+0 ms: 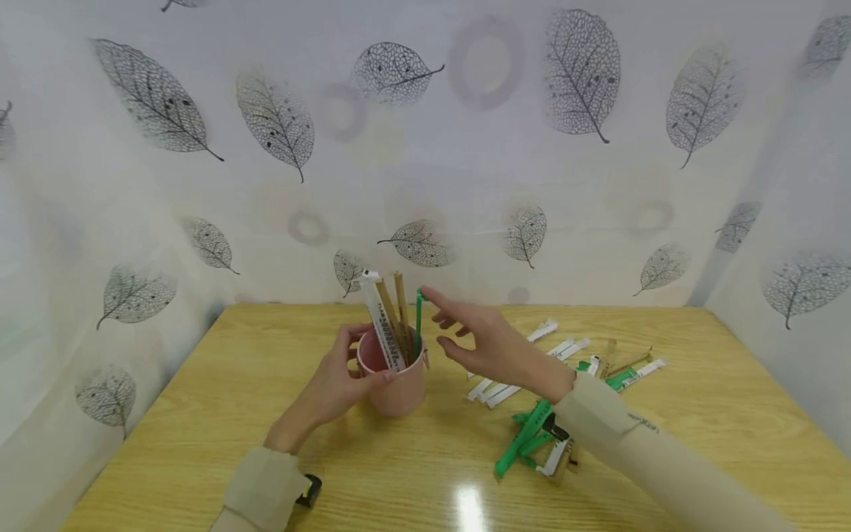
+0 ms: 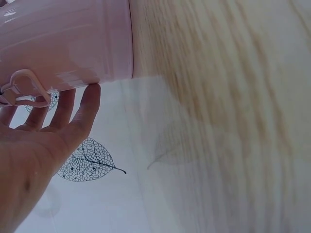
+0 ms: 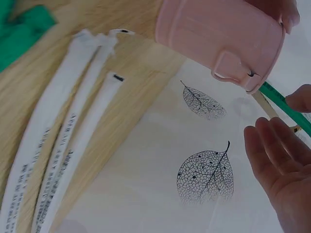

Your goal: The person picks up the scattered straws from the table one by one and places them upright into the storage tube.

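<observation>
A pink cup (image 1: 397, 393) with small side loops stands on the table. My left hand (image 1: 332, 380) grips it, thumb over the near rim and fingers round the far left side. Inside lean a white paper stick packet (image 1: 381, 321), brown stick packets (image 1: 402, 307) and an upright green stick packet (image 1: 419, 325). My right hand (image 1: 495, 340) is at the cup's right, its index fingertip at the green packet's top. The right wrist view has the thumb (image 3: 299, 99) beside that packet, with the other fingers spread apart from it. The packets' lower ends are hidden in the cup.
On the wood-grain table (image 1: 279, 332), loose white packets (image 1: 501, 393) lie beneath the right forearm. Green packets (image 1: 525, 440) are heaped nearer me, with brown and white ones among them. More lie farther right. A leaf-patterned curtain (image 1: 425, 170) hangs behind the table.
</observation>
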Motion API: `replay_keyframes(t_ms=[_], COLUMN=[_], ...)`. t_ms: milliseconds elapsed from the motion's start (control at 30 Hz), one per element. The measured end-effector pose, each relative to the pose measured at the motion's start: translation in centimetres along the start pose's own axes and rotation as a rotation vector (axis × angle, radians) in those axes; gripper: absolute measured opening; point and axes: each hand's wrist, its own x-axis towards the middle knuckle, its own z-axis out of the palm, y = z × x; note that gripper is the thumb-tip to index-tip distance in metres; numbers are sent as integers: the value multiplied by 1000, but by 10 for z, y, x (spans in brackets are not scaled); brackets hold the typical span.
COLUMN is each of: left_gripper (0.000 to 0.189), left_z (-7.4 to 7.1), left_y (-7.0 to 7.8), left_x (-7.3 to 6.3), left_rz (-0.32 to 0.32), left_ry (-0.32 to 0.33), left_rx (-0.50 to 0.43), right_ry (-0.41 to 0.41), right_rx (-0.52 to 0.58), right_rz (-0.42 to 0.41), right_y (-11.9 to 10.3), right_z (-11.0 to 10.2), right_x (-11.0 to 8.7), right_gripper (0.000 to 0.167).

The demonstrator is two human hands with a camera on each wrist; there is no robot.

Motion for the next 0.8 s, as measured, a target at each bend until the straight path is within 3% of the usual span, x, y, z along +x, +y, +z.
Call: replay_keyframes(t_ms=[200,333,433,500,667,800], left_gripper=[78,78,78,78,78,78], left_z=[-1,0,0,0,-1,-1], left_y=[-2,-2,-2,-2,-2,-2], left_x=[-1,-1,-1,-1,0,0], left_rz=[-10,-15,-17,-17,-11,-10], left_ry=[5,1,-1,-2,-2,-9], left_rx=[7,4,1,4,3,6], right_ry=[-70,-131,-226,-311,-477,-523], right_rx=[-65,-88,-76,-42,-13,-94], right_rz=[61,-8,-78,-96,-76,-105], right_y=[-3,-1,-1,-2,-12,-19], right_z=[-1,-5,-9,-11,-14,-13], right_x=[-24,-41,-56,-66,-88,-105], right_gripper=[81,53,30,23,24,29])
